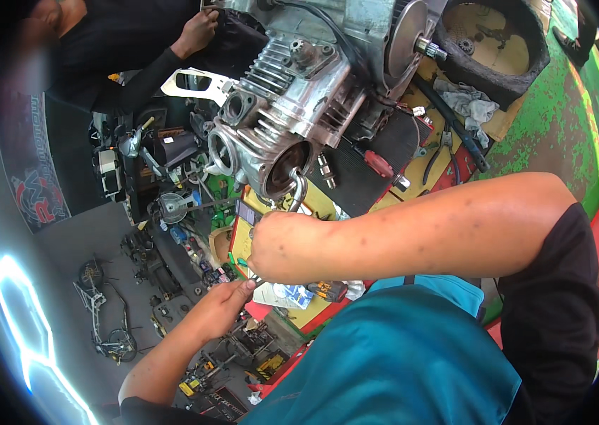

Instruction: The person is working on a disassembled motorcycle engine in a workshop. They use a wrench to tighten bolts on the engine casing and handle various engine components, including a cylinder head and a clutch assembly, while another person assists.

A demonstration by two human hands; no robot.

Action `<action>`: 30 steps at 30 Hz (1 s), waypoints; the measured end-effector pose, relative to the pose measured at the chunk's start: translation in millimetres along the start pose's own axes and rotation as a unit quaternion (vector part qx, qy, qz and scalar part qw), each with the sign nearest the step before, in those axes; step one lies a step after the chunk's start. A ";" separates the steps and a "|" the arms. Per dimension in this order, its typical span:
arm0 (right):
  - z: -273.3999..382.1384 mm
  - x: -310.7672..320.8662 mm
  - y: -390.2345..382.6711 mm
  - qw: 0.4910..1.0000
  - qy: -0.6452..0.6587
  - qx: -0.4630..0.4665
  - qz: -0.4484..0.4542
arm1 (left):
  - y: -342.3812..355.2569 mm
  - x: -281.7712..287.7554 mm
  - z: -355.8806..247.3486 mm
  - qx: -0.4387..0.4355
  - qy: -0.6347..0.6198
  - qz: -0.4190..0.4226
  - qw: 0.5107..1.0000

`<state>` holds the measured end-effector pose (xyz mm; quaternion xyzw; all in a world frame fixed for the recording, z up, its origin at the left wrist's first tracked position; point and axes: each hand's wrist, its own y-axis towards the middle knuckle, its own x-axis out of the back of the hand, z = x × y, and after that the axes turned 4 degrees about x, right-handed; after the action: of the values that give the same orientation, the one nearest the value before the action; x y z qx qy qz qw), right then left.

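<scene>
Left hand [223,309] has fingers closed on a slim handle [255,282], right hand [279,244] hides its fingers' hold, and that curved metal tool [301,193] could slip, scraping the engine [313,106], if pulled askew!

Counter [317,315]: shows a yellow top
Dark mat [405,145]: lies flat; a red-handled screwdriver [379,164] crosses its edge
Pliers [444,151]: lie beside a black bar [453,126]
Rag [471,100]: lies crumpled near the bar
Blue-and-white packet [294,295]: lies flat

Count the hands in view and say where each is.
3: the person's right hand just below the engine, the left hand lower and further left, and a co-worker's hand at the top. The co-worker's other hand may be hidden.
</scene>
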<state>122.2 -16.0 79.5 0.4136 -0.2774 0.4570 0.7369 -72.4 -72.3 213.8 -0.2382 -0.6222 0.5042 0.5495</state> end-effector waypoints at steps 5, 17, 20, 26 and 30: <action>-9.0 0.0 -1.9 0.998 0.016 0.030 -0.049 | 13.6 -7.5 9.9 0.016 -0.026 0.006 1.000; -4.6 -2.9 6.0 0.995 0.073 -0.036 -0.066 | 2.4 2.4 3.4 0.022 -0.011 0.016 1.000; -5.2 -0.4 8.0 0.994 0.091 -0.033 -0.043 | 1.9 5.5 0.2 0.024 -0.011 0.031 0.999; -4.8 11.2 13.6 0.992 0.108 -0.054 0.037 | -0.4 9.4 -5.3 0.054 0.006 0.043 0.998; -7.0 24.1 20.1 0.981 0.136 -0.078 0.111 | -3.3 11.4 -9.6 0.059 0.021 0.041 0.997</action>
<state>114.5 5.6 102.1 0.2560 -0.2536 0.5647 0.7425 -66.0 -60.3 220.7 -0.2411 -0.5698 0.5570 0.5541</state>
